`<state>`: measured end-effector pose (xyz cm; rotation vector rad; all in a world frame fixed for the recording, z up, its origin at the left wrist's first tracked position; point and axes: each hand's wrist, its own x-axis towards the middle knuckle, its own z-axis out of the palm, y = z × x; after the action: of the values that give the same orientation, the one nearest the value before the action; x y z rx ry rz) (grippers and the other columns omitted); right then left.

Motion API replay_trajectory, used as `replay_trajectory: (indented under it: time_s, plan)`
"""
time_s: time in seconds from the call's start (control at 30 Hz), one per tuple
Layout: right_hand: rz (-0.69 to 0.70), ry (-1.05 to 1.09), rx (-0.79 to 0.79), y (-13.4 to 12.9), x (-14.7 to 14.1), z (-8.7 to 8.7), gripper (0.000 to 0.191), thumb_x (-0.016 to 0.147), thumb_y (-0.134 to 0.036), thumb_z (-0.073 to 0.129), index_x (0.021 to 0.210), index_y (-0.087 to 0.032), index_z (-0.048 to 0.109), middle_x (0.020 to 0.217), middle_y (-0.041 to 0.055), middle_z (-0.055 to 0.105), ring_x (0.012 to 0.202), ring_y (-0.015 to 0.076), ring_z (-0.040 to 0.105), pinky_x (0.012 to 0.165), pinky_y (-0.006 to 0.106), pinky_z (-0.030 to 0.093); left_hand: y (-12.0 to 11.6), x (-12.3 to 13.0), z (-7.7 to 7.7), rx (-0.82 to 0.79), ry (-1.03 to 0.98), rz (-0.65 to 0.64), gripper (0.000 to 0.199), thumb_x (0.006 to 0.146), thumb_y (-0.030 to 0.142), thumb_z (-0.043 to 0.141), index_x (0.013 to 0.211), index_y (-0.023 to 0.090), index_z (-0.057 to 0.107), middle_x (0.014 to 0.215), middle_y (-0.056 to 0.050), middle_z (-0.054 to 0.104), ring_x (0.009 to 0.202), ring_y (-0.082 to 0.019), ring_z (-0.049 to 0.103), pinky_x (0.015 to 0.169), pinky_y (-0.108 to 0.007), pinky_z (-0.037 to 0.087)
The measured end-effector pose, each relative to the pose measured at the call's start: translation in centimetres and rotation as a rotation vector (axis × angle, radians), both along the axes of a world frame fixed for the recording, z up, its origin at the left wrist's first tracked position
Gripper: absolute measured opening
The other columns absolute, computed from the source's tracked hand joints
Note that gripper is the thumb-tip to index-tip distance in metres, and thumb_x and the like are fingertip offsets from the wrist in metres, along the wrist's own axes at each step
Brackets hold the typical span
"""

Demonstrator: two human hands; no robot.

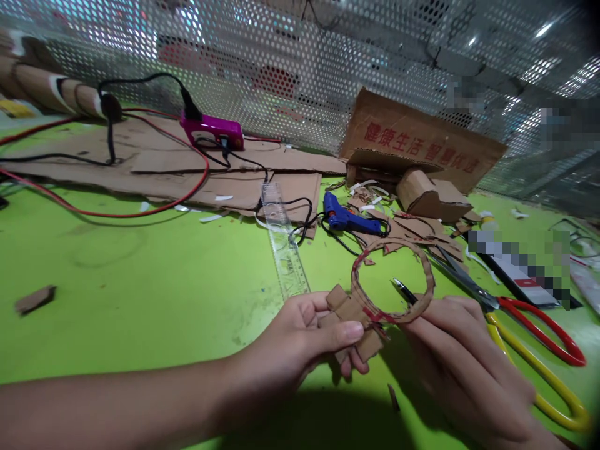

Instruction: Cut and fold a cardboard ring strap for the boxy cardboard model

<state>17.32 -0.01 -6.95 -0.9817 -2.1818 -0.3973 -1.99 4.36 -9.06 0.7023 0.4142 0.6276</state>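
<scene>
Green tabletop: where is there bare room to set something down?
Widest bare patch: between the cardboard scrap, ruler and left forearm. Crowded: beyond the cardboard ring, around the glue gun, and beside the right hand, where the scissors lie.

Count two hands, one cardboard ring, one pen, one glue gun, one ruler, one pair of scissors.

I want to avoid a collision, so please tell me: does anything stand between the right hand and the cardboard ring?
Nothing visible does. The right hand is at the lower right of the cardboard ring; whether they touch, I cannot tell. A pen shows through the ring's opening.
</scene>
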Motion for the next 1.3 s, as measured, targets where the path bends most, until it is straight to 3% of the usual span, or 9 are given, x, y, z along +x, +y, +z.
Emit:
replay_trajectory:
  time_s: [0.27, 0.57, 0.97, 1.3]
  plan:
    - [0.001, -0.014, -0.01, -0.04, -0.23, -0.25, 0.021, 0.081, 0.002, 0.057, 0.097, -0.009, 0.063, 0.091, 0.0075, 0.066, 0.08, 0.0159, 0.057, 0.066, 0.033, 0.043, 0.13, 0.04, -0.11, 0.031, 0.054, 0.015, 0.016, 0.077, 0.023, 0.071, 0.078, 0.01, 0.061, 0.063, -0.002, 0.064, 0.052, -0.006, 0.056, 0.052, -0.015, 0.045]
    - [-0.089, -0.044, 0.003, -0.31, 0.09, -0.59, 0.025, 0.083, -0.007, 0.057, 0.102, -0.021, 0.063, 0.091, 0.0028, 0.068, 0.075, 0.0167, 0.061, 0.066, 0.034, 0.044, 0.11, 0.07, 0.12, 0.024, 0.094, 0.028, 0.023, 0.072, 0.028, 0.074, 0.075, 0.01, 0.06, 0.061, -0.001, 0.06, 0.052, -0.007, 0.054, 0.052, -0.017, 0.043]
    - [0.004, -0.03, -0.03, -0.23, -0.35, -0.08, 0.024, 0.08, 0.003, 0.057, 0.098, -0.011, 0.063, 0.091, 0.0058, 0.065, 0.078, 0.0162, 0.058, 0.067, 0.034, 0.04, 0.0, 0.04, 0.18, 0.022, 0.112, 0.042, 0.023, 0.072, 0.027, 0.075, 0.076, 0.01, 0.06, 0.059, 0.0, 0.06, 0.049, -0.006, 0.052, 0.049, -0.016, 0.042]
    - [-0.015, -0.013, -0.018, -0.31, -0.31, -0.23, 0.025, 0.079, 0.002, 0.058, 0.097, -0.014, 0.063, 0.088, 0.0041, 0.066, 0.074, 0.0154, 0.058, 0.067, 0.035, 0.04, -0.14, 0.08, 0.01, -0.016, 0.102, 0.066, 0.019, 0.072, 0.023, 0.074, 0.077, 0.011, 0.061, 0.059, 0.002, 0.059, 0.048, -0.004, 0.05, 0.047, -0.014, 0.039]
